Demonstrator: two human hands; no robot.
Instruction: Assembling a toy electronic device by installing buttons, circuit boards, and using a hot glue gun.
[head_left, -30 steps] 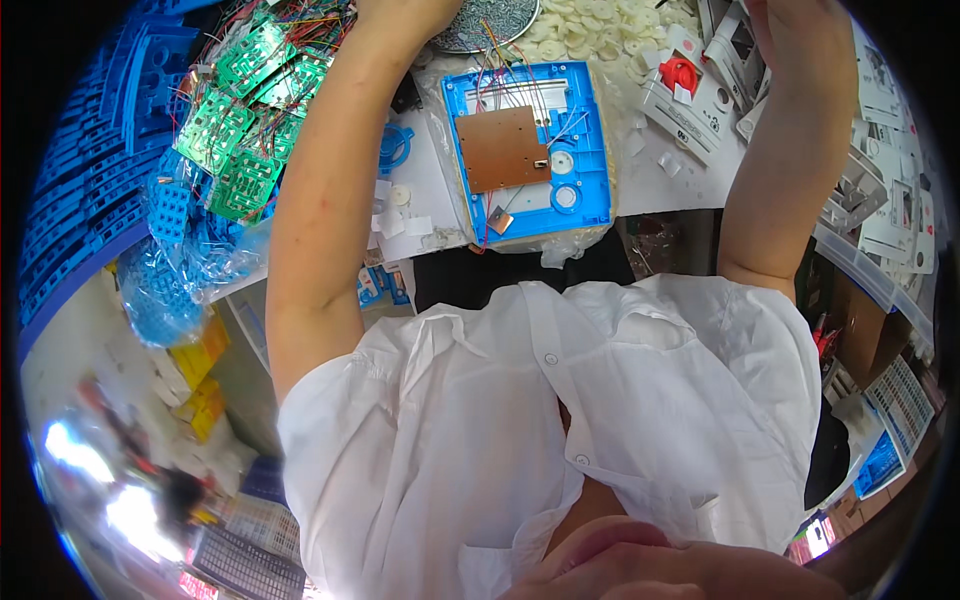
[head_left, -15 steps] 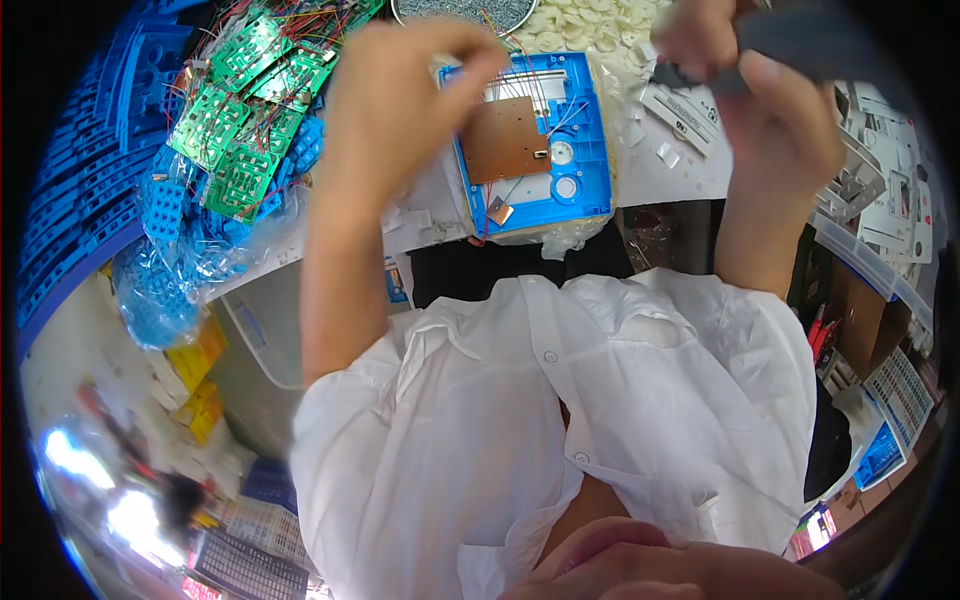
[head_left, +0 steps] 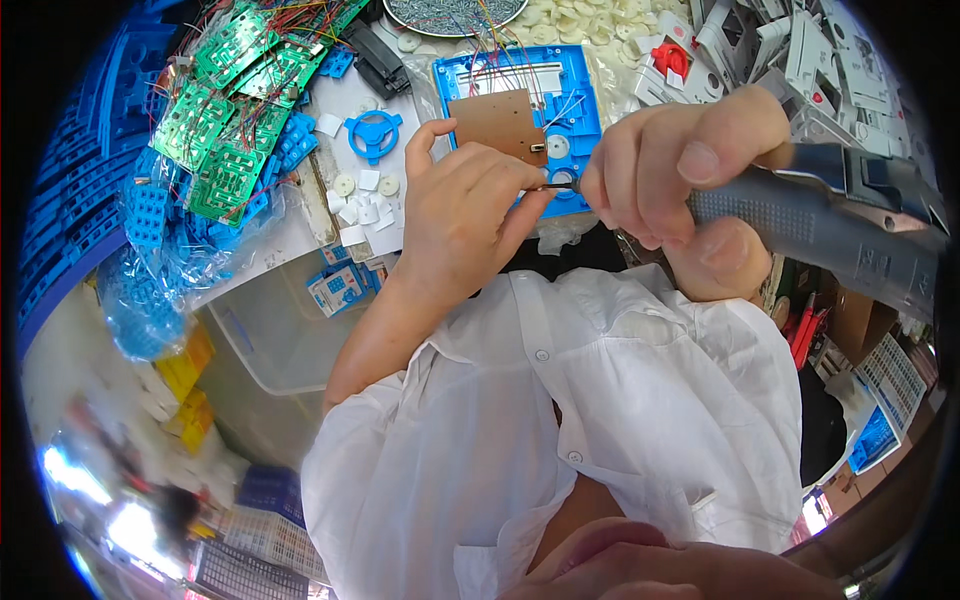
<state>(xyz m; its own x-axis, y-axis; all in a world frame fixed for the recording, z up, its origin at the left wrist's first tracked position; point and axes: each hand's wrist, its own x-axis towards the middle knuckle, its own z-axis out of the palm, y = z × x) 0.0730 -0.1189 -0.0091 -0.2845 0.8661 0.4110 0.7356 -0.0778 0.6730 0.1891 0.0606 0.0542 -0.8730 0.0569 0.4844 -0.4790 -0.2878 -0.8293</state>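
Observation:
A dark grey electric screwdriver [head_left: 815,218] lies in my right hand [head_left: 670,165], its fingers wrapped round the front of the body. The thin bit points left. At its tip, the thumb and forefinger of my left hand [head_left: 455,215] pinch together; whatever is between them is too small to make out. Both hands are just above the near side of an open blue plastic casing [head_left: 586,95]. A brown circuit board [head_left: 495,120] sits inside it, with thin wires running past its far edge. My left hand hides the casing's near left corner.
Green circuit boards [head_left: 232,130] are heaped at the left. Near them are a blue ring part [head_left: 372,137], small white pieces [head_left: 365,210] and a black object [head_left: 378,62]. A bowl of screws [head_left: 455,12] stands at the back. White casings [head_left: 830,65] crowd the right.
My left hand has come nearer and to the right, from the casing's far left side to the bit tip. My right hand has brought the screwdriver left and nearer to me.

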